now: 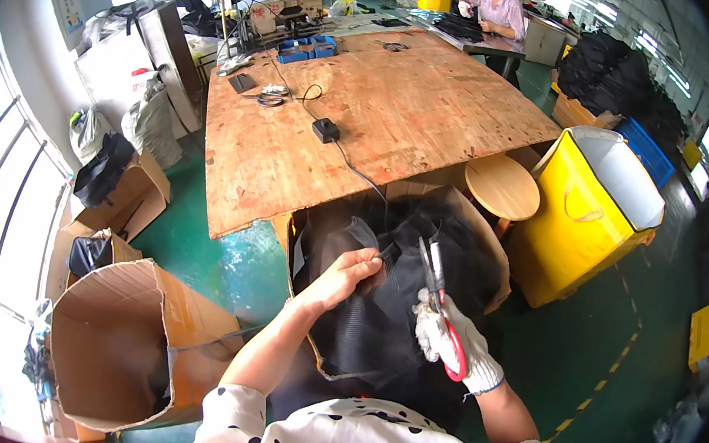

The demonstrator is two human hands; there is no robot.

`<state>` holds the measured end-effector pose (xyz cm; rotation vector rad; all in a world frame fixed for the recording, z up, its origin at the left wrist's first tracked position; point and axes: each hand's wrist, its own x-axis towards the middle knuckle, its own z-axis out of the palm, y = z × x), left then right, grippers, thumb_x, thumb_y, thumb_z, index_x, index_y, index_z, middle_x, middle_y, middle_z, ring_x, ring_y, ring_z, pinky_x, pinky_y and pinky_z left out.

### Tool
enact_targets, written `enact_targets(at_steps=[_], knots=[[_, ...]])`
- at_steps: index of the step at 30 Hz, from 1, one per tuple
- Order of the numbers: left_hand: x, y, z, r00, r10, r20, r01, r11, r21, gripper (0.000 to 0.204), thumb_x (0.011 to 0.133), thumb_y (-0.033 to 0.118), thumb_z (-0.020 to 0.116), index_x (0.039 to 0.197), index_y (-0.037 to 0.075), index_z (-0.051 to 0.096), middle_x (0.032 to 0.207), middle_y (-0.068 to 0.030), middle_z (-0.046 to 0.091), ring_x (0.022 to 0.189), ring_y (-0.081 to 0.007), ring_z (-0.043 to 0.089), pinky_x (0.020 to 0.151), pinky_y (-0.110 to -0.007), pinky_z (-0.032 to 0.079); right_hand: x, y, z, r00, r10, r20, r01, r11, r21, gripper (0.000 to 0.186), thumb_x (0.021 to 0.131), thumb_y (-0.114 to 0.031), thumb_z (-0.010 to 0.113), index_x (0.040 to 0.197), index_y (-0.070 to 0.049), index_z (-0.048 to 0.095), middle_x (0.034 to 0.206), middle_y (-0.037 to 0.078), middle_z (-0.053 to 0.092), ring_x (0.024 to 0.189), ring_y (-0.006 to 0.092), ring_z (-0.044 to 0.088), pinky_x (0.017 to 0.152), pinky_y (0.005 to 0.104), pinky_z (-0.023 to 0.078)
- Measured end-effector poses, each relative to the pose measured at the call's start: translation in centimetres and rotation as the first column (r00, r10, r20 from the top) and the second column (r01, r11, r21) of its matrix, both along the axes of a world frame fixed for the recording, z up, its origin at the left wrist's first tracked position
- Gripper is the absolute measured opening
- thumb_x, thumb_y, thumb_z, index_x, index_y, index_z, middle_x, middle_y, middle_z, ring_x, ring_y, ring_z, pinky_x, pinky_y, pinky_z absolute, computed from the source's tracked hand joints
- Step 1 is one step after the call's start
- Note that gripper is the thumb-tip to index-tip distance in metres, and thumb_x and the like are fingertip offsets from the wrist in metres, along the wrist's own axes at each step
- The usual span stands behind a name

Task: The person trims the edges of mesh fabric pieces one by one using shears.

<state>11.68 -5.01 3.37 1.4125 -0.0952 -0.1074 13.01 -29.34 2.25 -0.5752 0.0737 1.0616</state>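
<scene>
My bare left hand (343, 278) pinches a piece of black mesh fabric (359, 331), thumb against fingers. In my right hand (452, 336), which wears a white knitted glove, is a pair of scissors (455, 355) with red handles. Their metal blades point up and away from me, close to the fabric but to the right of my left hand. More black mesh lies heaped in a cardboard box (497, 273) under both hands. The box stands against the near edge of the wooden table (289, 181).
On the table lie a black power adapter (325, 131) with its cable and blue trays (307, 48). A round stool (503, 187) and a yellow bin (568, 224) stand right of the box. At left is an open cardboard carton (173, 315). A person (498, 15) works far back.
</scene>
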Motion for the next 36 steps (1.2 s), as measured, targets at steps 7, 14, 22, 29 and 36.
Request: enact_targets(at_steps=[7,14,22,29,36], knots=[[-0.9,-0.4,-0.6,0.996,-0.073,-0.056,0.066,0.991,-0.119,0.021,0.089,0.023,0.050,0.080,0.004,0.055,0.075,0.0000,0.053,0.071,-0.0085,0.047,0.067,-0.022,0.037,-1.9,1.8,1.2,0.974,0.150,0.168,-0.084,0.934,-0.347,0.035,0.096,-0.045,0.032,0.097,-0.014,0.049,0.061,-0.003,0.044,0.048,0.0083,0.043,0.040,0.0215,0.037],[-1.0,-0.9,-0.8,0.988,-0.125,-0.092,0.113,0.986,-0.122,0.020,0.087,0.021,0.050,0.079,0.003,0.055,0.075,-0.0007,0.054,0.070,-0.0091,0.048,0.066,-0.022,0.038,-1.4,1.4,0.6,0.992,0.125,0.014,-0.124,0.991,-0.047,0.025,0.095,-0.028,0.046,0.101,-0.005,0.054,0.076,0.002,0.048,0.063,0.0078,0.052,0.058,0.0168,0.048],[-1.0,-0.9,-0.6,0.988,-0.115,-0.100,0.101,0.986,-0.130,0.019,0.086,0.019,0.050,0.079,0.002,0.055,0.075,-0.0007,0.055,0.070,-0.0092,0.049,0.066,-0.022,0.039,-1.1,1.1,-1.1,0.977,0.116,0.178,-0.087,0.983,-0.160,0.022,0.097,-0.021,0.040,0.102,-0.005,0.053,0.079,0.002,0.051,0.066,0.0051,0.053,0.059,0.0160,0.048],[-0.8,-0.6,-1.0,0.989,-0.117,-0.086,0.103,0.983,-0.150,0.019,0.086,0.019,0.049,0.078,0.003,0.054,0.073,-0.0007,0.052,0.070,-0.0092,0.048,0.064,-0.022,0.038,-1.0,0.9,-0.3,0.995,0.087,-0.051,-0.085,0.996,0.026,0.021,0.095,-0.028,0.040,0.097,-0.009,0.050,0.065,-0.002,0.051,0.044,0.0079,0.051,0.036,0.0203,0.043],[-0.6,-2.8,0.8,0.996,-0.040,0.080,0.015,0.959,0.283,0.024,0.094,0.020,0.044,0.077,0.003,0.049,0.069,-0.0001,0.047,0.067,-0.0090,0.044,0.062,-0.026,0.038,-0.5,2.8,0.8,0.149,0.167,0.975,0.678,0.700,-0.224,0.046,0.077,-0.018,0.068,0.117,-0.008,0.048,0.084,0.005,0.052,0.071,0.0160,0.055,0.067,0.0282,0.048]])
